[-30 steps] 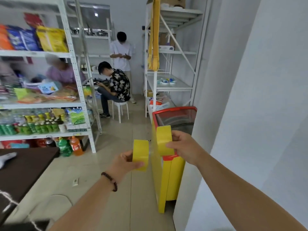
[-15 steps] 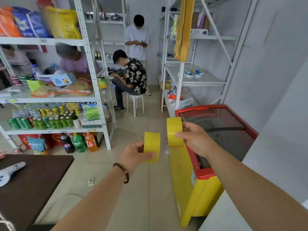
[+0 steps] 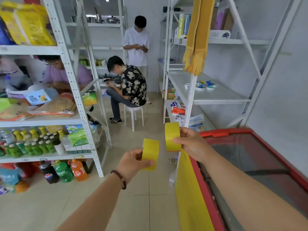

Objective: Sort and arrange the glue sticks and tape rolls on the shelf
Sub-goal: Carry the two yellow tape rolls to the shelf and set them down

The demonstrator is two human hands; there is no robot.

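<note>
I hold two yellow tape rolls out in front of me over the tiled floor. My left hand (image 3: 133, 164), with a bead bracelet at the wrist, grips one yellow tape roll (image 3: 150, 153) edge-on. My right hand (image 3: 191, 144) grips the other yellow tape roll (image 3: 172, 135), slightly higher and to the right, just above the corner of the freezer. A white metal shelf (image 3: 216, 97) stands ahead on the right with a few small rolls (image 3: 202, 85) lying on its middle board. No glue sticks are visible.
A red and yellow chest freezer (image 3: 191, 197) with a glass lid fills the lower right. A white shelf (image 3: 80, 97) of snacks and drink bottles stands left. One person sits on a white stool (image 3: 133, 114) in the aisle, another stands behind, a third sits behind the left shelf.
The view has moved forward and swung right, so the freezer and right shelf loom larger. Both hands keep their tape rolls, held in much the same pose.
</note>
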